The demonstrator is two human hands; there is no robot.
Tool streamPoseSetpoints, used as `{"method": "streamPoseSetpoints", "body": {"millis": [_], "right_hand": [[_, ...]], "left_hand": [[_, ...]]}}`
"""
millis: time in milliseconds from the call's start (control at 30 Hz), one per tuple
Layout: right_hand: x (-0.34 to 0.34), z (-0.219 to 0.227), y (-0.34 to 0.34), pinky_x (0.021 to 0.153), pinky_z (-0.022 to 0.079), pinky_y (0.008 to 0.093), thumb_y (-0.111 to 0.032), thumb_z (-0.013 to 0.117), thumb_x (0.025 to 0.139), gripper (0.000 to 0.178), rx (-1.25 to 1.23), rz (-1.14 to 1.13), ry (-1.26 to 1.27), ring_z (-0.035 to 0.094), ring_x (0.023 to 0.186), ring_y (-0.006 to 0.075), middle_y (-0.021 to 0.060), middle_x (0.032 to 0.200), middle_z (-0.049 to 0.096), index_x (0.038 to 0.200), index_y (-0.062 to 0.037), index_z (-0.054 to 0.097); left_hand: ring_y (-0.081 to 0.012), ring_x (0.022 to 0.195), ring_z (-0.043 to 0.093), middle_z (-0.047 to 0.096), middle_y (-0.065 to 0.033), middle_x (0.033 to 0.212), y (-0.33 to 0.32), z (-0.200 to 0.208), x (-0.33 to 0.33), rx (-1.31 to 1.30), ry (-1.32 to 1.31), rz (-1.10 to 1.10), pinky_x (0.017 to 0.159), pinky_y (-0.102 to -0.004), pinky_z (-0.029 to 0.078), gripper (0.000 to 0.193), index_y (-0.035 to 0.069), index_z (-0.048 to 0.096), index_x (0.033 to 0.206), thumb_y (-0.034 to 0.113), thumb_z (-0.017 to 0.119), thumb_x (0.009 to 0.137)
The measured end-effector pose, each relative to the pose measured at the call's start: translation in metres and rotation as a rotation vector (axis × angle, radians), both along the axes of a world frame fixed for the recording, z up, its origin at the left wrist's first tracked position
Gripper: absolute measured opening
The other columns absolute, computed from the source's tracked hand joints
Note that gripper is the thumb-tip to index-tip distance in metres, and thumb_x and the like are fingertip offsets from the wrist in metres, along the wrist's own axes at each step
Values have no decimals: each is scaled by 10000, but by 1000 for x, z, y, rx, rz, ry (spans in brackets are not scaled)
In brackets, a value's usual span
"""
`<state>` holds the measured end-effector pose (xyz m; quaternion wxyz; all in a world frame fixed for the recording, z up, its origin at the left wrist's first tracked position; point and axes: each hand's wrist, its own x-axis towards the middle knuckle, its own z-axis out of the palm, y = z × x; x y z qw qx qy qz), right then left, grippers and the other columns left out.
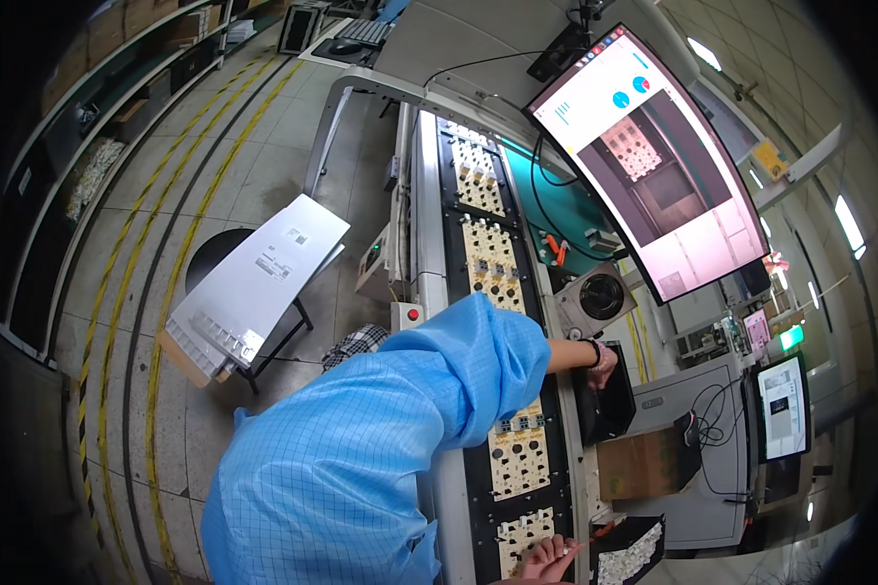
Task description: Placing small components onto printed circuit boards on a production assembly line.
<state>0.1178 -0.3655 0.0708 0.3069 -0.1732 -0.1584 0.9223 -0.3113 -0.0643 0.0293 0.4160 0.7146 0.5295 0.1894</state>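
Note:
My left arm, in a blue checked sleeve, stretches across the conveyor line. My left hand point(604, 365) reaches into a black bin point(617, 414) beside the line, its fingertips partly hidden. At the lower edge my right hand point(548, 559) hovers over the nearest cream circuit board point(523, 535), thumb and fingers pinched on a tiny pale piece that is hard to make out. Another cream board point(520, 463), bearing dark round and grey square parts, lies just beyond it in a black carrier. Farther up are a third board point(494, 261) and more, partly covered by my sleeve.
Beside my right hand stands a black bin point(658, 527) of small white parts. A round speaker-like fan unit point(595, 296) and a large tilted monitor point(654, 166) flank the line. A cardboard box point(644, 464) sits at right. White panels point(263, 283) rest on a stool at left, near a red button point(413, 315).

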Motion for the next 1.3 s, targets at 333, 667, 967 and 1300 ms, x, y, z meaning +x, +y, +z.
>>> {"method": "streamPoseSetpoints", "body": {"millis": [333, 667, 967, 1300], "right_hand": [[22, 4, 8, 503, 343, 258, -325, 505, 999, 233, -71, -189, -273, 378, 577, 99, -51, 646, 409, 876, -130, 543], [-45, 70, -12, 503, 425, 186, -289, 589, 961, 186, 560, -231, -872, 513, 634, 97, -8, 799, 547, 1023, -116, 556], [-64, 71, -8, 653, 426, 261, -245, 559, 980, 258, 808, 83, -984, 479, 723, 92, -7, 816, 531, 1134, -41, 527], [-68, 40, 7, 629, 369, 219, -54, 686, 780, 141, 1142, -54, -1252, 410, 685, 56, -22, 727, 464, 852, -27, 568]], "left_hand": [[-159, 1101, 608, 583, -152, 1253, -157, 53, 11, -185, -1297, -14, 956, -205, 518, 358, -75, 512, 1272, 33, 582, 938], [-89, 966, 657, 648, -84, 1117, -207, 37, -38, -142, -1527, 166, 805, -152, 571, 243, -3, 554, 1136, 127, 611, 939], [-86, 921, 658, 664, -49, 1022, -214, 27, -38, -119, -1414, 228, 814, -160, 562, 196, 6, 606, 1052, 139, 652, 916], [-133, 1072, 614, 654, -78, 1153, -212, 36, -44, -158, -1398, 350, 932, -228, 507, 271, 14, 630, 1161, 134, 644, 919]]}}
